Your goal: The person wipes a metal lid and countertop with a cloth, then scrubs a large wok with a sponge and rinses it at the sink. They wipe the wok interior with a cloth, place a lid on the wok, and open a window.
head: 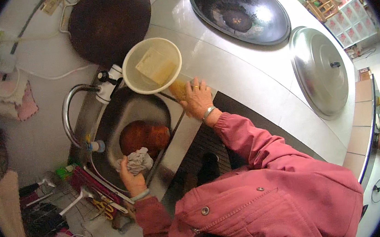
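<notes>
My left hand (132, 180) grips a crumpled greyish-white cloth (139, 161) over the near end of the stainless steel sink (133, 103). In the basin lies a rounded reddish-brown object (143, 137), partly behind the cloth; what it is I cannot tell. My right hand (198, 98), wearing a ring and a bangle, reaches palm down to the counter beside the sink. Its thumb and fingers touch a yellowish-brown fibrous thing (177, 89), partly hidden by the hand. Just beyond stands a cream plastic colander (127, 69) with a pale block-shaped thing (156, 66) inside.
A curved chrome faucet (66, 114) arches over the sink's left side. A dark round board or lid (110, 22) leans behind the colander. A large wok (241, 12) is set in the white tiled counter (241, 75), with a metal lid (320, 73) nearby. Wire racks (77, 203) hold utensils at lower left.
</notes>
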`<action>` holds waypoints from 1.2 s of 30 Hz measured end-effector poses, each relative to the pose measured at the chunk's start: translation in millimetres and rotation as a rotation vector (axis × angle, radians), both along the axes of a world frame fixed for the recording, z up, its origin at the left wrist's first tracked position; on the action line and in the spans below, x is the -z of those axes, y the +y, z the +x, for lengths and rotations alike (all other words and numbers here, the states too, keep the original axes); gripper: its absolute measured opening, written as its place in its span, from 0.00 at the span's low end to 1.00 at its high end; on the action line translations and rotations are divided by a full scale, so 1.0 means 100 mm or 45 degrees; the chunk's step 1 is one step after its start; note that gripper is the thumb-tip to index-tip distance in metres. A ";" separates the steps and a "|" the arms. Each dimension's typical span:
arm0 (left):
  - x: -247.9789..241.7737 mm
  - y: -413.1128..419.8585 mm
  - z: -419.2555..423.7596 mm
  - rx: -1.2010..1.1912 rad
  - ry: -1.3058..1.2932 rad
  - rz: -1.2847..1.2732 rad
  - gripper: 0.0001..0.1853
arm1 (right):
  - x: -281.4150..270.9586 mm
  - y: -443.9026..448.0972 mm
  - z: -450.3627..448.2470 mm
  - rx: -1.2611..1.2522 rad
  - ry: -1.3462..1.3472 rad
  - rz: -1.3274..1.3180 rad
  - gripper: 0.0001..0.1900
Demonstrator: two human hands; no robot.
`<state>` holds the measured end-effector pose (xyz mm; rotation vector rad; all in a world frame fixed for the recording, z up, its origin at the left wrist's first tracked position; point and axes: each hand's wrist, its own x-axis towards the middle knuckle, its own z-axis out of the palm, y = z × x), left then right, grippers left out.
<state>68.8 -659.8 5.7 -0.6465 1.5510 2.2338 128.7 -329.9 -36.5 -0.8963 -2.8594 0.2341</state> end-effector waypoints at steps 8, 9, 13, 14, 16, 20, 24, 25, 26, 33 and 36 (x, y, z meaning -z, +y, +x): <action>-0.31 0.95 0.11 0.339 0.066 -0.118 0.11 | 0.17 0.79 0.18 -0.240 0.497 -0.511 0.11; -0.33 1.06 0.11 0.394 0.085 -0.123 0.11 | 0.09 0.97 0.23 -0.227 0.586 -0.592 0.11; -0.24 1.52 0.12 0.426 0.054 -0.134 0.07 | -0.27 2.05 0.41 -0.143 0.649 -0.872 0.15; -0.20 1.64 0.14 0.412 0.037 -0.141 0.05 | -0.32 2.40 0.42 -0.195 0.703 -0.858 0.16; -0.14 1.85 0.17 0.421 0.013 -0.178 0.04 | -0.27 3.14 0.33 -0.137 0.774 -0.714 0.19; -0.04 2.22 0.24 0.413 -0.067 -0.220 0.06 | 0.28 4.63 0.07 0.091 0.451 -0.516 0.14; 0.03 2.48 0.32 0.437 -0.097 -0.378 0.06 | 0.94 5.53 0.15 0.394 -0.317 -0.263 0.12; 0.04 2.52 0.33 0.455 -0.062 -0.352 0.06 | 1.10 5.56 0.17 0.404 -0.461 -0.221 0.13; 0.08 2.57 0.35 0.357 -0.115 -0.399 0.04 | 1.24 5.54 0.18 0.194 -0.543 -0.215 0.15; 0.14 2.81 0.39 0.138 -0.300 -0.545 0.04 | 2.10 5.61 -0.76 -0.262 0.038 -0.039 0.09; 0.08 2.93 0.40 0.223 -0.203 -0.609 0.05 | 2.01 6.05 -0.67 -0.214 -0.060 -0.088 0.10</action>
